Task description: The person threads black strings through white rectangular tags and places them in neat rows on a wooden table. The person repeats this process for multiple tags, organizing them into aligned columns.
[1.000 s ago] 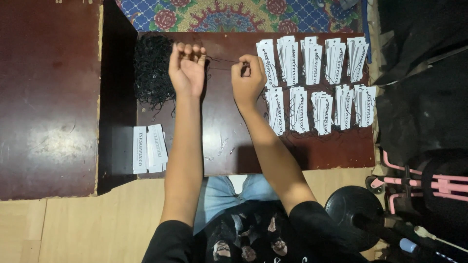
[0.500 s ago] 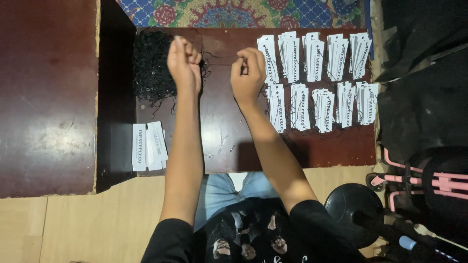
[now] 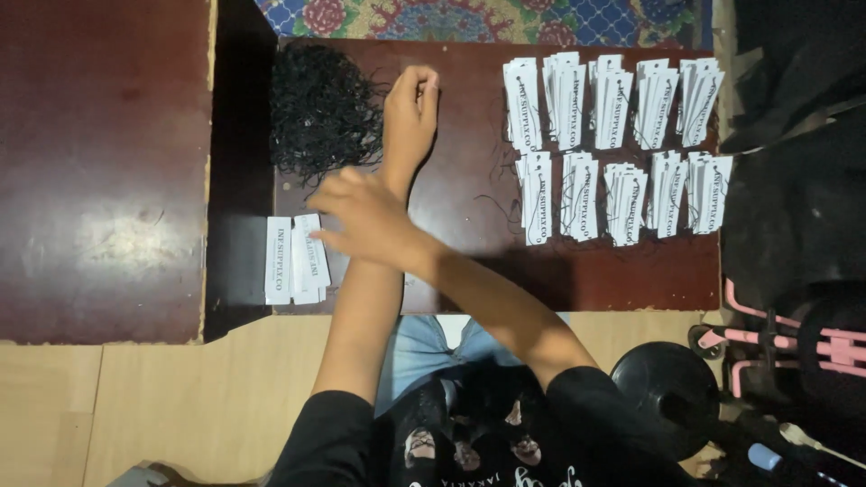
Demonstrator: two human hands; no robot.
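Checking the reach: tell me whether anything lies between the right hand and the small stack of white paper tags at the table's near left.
Nothing visible does. The right hand crosses over the left forearm, fingertips just short of the small stack of white paper tags.

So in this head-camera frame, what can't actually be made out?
- Whether the left hand pinches a string: fingers curled, too small to tell.
- Fingertips of the right hand reaching over the small tag pile: motion blur hides any contact.
- Single strings in the black string heap: too dark and tangled.
- Rug: cut off by the top edge.
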